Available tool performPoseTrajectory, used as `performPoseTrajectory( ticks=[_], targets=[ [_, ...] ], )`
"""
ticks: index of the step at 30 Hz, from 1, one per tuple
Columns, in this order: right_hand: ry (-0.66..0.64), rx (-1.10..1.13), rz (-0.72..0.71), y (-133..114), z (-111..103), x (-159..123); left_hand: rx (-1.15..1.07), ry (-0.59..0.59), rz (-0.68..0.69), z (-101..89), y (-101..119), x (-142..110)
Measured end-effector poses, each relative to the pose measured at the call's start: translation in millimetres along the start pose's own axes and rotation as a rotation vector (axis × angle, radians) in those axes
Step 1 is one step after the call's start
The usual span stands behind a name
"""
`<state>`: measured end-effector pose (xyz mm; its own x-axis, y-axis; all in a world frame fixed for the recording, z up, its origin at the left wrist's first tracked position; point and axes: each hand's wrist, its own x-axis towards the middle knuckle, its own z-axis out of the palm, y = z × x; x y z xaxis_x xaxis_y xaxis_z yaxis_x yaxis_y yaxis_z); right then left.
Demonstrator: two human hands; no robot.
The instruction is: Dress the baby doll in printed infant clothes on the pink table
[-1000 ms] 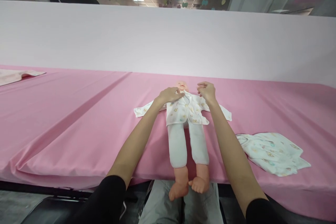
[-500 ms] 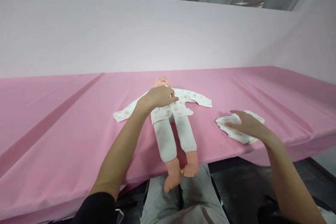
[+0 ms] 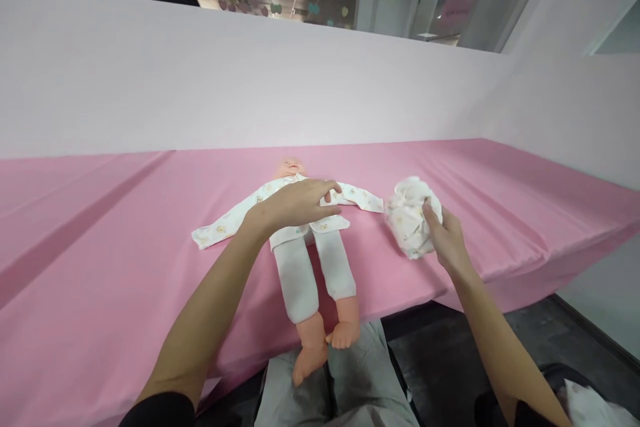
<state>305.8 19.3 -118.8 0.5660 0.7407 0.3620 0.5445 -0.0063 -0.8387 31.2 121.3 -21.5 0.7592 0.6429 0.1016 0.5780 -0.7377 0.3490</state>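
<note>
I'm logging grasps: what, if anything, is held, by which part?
The right hand grips the bunched printed cloth by its right side; the left hand, over the doll, holds nothing.

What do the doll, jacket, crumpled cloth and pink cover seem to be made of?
Doll: its feet look like smooth plastic or vinyl, with moulded toes; its legs look like matte white fabric.
Jacket: soft, matte printed fabric, perhaps cotton.
Cloth: similar thin fabric, bunching into loose folds.
Cover: smooth fabric, judging by its drape and creases; fibre unclear.
</note>
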Motion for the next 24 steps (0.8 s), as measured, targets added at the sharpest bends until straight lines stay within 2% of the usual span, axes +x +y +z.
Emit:
performPoseTrajectory(
  ticks=[2, 4, 8, 11, 14, 17, 19, 22, 24],
  targets=[
    [-0.097, 0.308, 0.038, -33, 14, 8, -0.063, 0.033, 0.067, -2.7, 1, 0],
    [-0.185, 0.477, -0.006, -66, 31, 14, -0.139, 0.081, 0.121, -6.2, 1, -2],
    [-0.399, 0.579, -0.195, -124, 63, 19, -0.273, 0.221, 0.149, -15.8, -6, -4],
    [-0.606, 0.592, -0.278, -154, 84, 25, -0.372, 0.301, 0.180, -24.6, -20, -7],
    [-0.675, 0.667, -0.325, -168, 112, 37, -0.368, 0.474, 0.159, -32.3, -35, -9],
    [-0.659, 0.684, -0.378, -169, 141, 50, -0.249, 0.712, 0.088, -36.3, -46, -8],
    [-0.723, 0.626, -0.398, -167, 152, 55, -0.195, 0.817, 0.083, -37.1, -52, -6],
    [-0.827, 0.531, -0.406, -163, 157, 57, -0.179, 0.878, 0.063, -37.0, -61, -3],
    [-0.803, 0.460, -0.421, -162, 156, 57, -0.170, 0.868, 0.026, -36.1, -66, -3]
  ],
)
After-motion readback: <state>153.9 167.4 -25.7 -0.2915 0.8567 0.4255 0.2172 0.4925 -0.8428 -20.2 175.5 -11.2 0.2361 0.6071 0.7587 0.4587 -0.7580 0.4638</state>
